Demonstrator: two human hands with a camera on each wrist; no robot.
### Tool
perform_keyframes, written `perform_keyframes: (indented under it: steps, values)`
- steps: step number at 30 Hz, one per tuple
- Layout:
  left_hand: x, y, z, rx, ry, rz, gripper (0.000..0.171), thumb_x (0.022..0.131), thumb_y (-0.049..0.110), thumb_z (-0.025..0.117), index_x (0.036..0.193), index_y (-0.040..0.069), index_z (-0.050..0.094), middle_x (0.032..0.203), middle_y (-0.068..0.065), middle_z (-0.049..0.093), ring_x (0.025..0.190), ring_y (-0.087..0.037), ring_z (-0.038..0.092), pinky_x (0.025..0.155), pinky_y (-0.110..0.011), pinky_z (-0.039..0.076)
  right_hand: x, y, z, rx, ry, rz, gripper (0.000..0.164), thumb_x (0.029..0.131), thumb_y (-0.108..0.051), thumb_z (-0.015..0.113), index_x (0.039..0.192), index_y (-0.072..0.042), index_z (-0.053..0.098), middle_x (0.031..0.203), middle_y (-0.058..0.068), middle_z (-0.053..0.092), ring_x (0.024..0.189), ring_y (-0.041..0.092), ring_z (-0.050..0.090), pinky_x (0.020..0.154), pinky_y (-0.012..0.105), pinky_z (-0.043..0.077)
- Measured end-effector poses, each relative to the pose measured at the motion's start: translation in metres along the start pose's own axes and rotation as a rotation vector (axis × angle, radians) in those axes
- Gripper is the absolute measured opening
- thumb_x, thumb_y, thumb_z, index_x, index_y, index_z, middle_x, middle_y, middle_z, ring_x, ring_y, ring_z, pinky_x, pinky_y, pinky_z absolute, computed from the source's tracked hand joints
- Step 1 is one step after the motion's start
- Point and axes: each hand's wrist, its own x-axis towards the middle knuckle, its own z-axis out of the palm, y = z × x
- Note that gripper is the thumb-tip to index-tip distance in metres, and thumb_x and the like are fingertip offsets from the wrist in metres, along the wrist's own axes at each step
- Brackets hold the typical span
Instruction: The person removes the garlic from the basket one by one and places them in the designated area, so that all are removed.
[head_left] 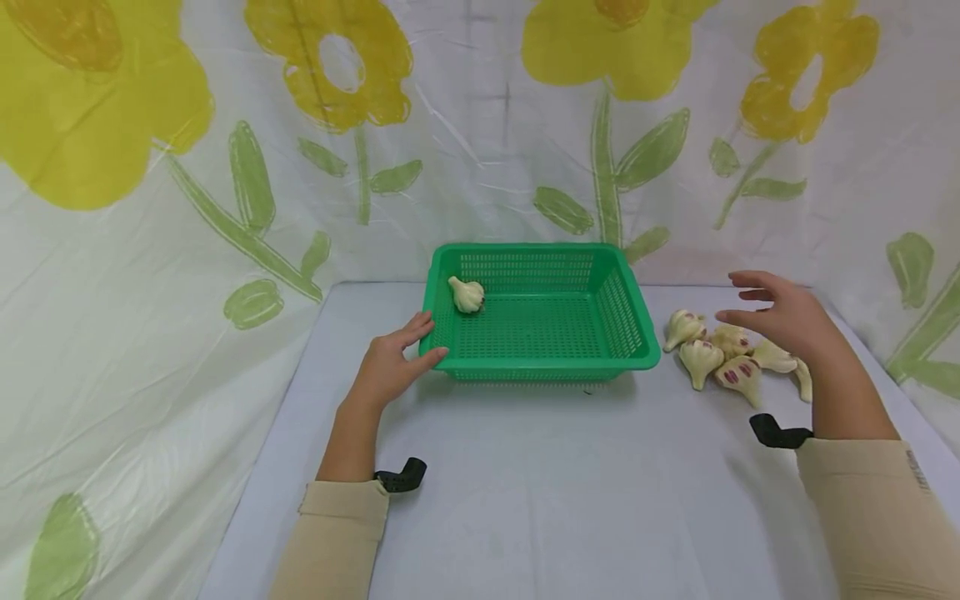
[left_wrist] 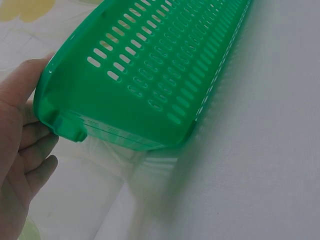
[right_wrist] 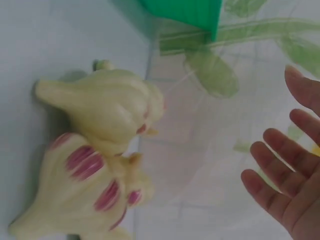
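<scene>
A green plastic basket (head_left: pixel 540 364) with slotted walls stands on the table. My left hand (head_left: pixel 393 362) holds its near left corner, thumb and fingers at the rim (left_wrist: pixel 42 90). One pale garlic bulb (head_left: pixel 468 296) lies inside, toward the back left. Right of the basket, several garlic bulbs (head_left: pixel 701 358) are grouped together, some marked with purple. My right hand (head_left: pixel 783 312) hovers over that group with its fingers apart and nothing in them. The right wrist view shows this hand (right_wrist: pixel 290 175) clear of two larger-looking garlic bulbs (right_wrist: pixel 107 105).
A white cloth covers the table (head_left: pixel 525 483). Behind and beside it hangs a white curtain (head_left: pixel 465 167) printed with yellow flowers and green leaves. Each wrist wears a black strap mount (head_left: pixel 402 476).
</scene>
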Motion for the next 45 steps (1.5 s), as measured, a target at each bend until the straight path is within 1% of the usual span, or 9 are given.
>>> perform_keyframes:
  steps: [5,10,12,16,18,23,31,37,45]
  values:
    - [0.000,-0.002,0.001,-0.012,0.002,-0.003,0.068,0.090,0.050,0.068,0.142,0.009,0.054,0.152,0.005,0.044,0.143,-0.016,0.038,0.113,-0.045,0.038,0.018,-0.034,-0.004,-0.013,-0.021,-0.055,0.086,0.087,-0.057,0.067,0.154,-0.014,0.033,0.152,0.021,0.039,0.132,0.047,0.041,0.099,0.068,0.040]
    - [-0.001,-0.002,0.001,-0.021,-0.002,-0.014,0.068,0.090,0.049,0.068,0.142,0.009,0.053,0.152,0.006,0.044,0.143,-0.016,0.038,0.114,-0.045,0.038,0.032,-0.068,-0.003,-0.024,-0.017,-0.143,0.078,0.089,-0.052,0.068,0.151,-0.015,0.039,0.150,0.020,0.043,0.131,0.046,0.045,0.100,0.065,0.041]
    - [-0.001,-0.002,0.001,-0.023,-0.001,-0.016,0.068,0.090,0.049,0.068,0.142,0.008,0.054,0.152,0.006,0.044,0.143,-0.015,0.038,0.114,-0.045,0.038,0.038,-0.082,-0.001,-0.032,-0.031,-0.174,0.076,0.089,-0.051,0.068,0.151,-0.016,0.040,0.151,0.019,0.042,0.130,0.047,0.045,0.101,0.065,0.040]
    - [0.000,-0.002,0.001,-0.023,0.003,-0.009,0.068,0.090,0.050,0.068,0.142,0.009,0.054,0.152,0.005,0.044,0.143,-0.016,0.039,0.113,-0.045,0.038,0.053,-0.108,0.005,-0.077,-0.069,-0.246,0.072,0.091,-0.047,0.068,0.151,-0.017,0.041,0.153,0.017,0.041,0.132,0.047,0.043,0.103,0.063,0.039]
    - [0.000,-0.002,0.001,-0.017,0.007,-0.003,0.068,0.090,0.050,0.068,0.141,0.009,0.054,0.152,0.004,0.045,0.143,-0.017,0.039,0.113,-0.045,0.039,0.062,-0.121,0.010,-0.107,-0.090,-0.291,0.070,0.091,-0.043,0.069,0.150,-0.015,0.042,0.153,0.016,0.040,0.134,0.044,0.042,0.104,0.063,0.039]
    - [0.001,-0.003,0.002,-0.002,0.010,0.003,0.068,0.089,0.051,0.068,0.141,0.008,0.055,0.152,0.002,0.045,0.143,-0.019,0.040,0.112,-0.047,0.039,0.085,-0.148,0.024,-0.165,-0.132,-0.375,0.066,0.091,-0.037,0.071,0.147,-0.014,0.046,0.151,0.015,0.043,0.134,0.039,0.044,0.102,0.061,0.040]
    - [0.001,-0.003,0.001,0.006,0.002,-0.010,0.067,0.090,0.052,0.067,0.142,0.012,0.054,0.152,0.008,0.044,0.143,-0.014,0.038,0.114,-0.043,0.038,0.117,-0.173,0.048,-0.127,-0.180,-0.448,0.058,0.091,-0.030,0.072,0.143,-0.015,0.052,0.146,0.012,0.051,0.133,0.034,0.047,0.103,0.056,0.043]
    - [0.001,-0.002,0.000,0.018,0.009,0.024,0.066,0.090,0.048,0.068,0.141,0.010,0.054,0.152,0.003,0.045,0.142,-0.018,0.040,0.112,-0.044,0.039,0.137,-0.183,0.068,-0.066,-0.208,-0.485,0.055,0.090,-0.027,0.074,0.140,-0.013,0.055,0.142,0.013,0.055,0.129,0.034,0.052,0.102,0.053,0.046]
    - [0.000,-0.001,0.000,0.005,0.010,0.023,0.065,0.090,0.046,0.069,0.141,0.007,0.055,0.152,0.002,0.045,0.142,-0.019,0.041,0.112,-0.045,0.039,0.154,-0.203,0.096,0.078,-0.256,-0.435,0.056,0.090,-0.024,0.073,0.141,-0.009,0.053,0.142,0.014,0.054,0.130,0.034,0.052,0.103,0.049,0.046]
